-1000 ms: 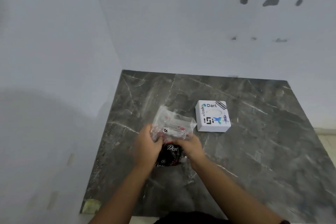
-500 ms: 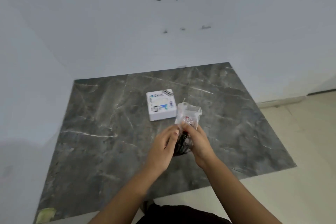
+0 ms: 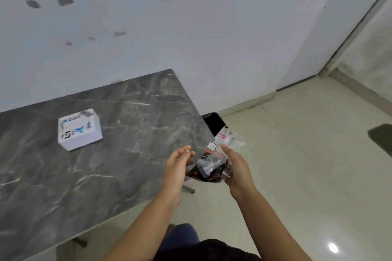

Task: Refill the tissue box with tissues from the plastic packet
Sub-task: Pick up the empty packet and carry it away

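At centre right of the frame, the right hand [image 3: 237, 167] grips a crumpled clear plastic packet with black and red print [image 3: 212, 162], fingers clamped on it, past the edge of the dark grey marble table [image 3: 118, 154]. The left hand [image 3: 177, 167] hovers beside it, fingers loosely apart. The white square printed tissue box [image 3: 79, 129] rests on the table at left

white tissue box [image 3: 79, 129] on table, crumpled plastic packet [image 3: 213, 161] held
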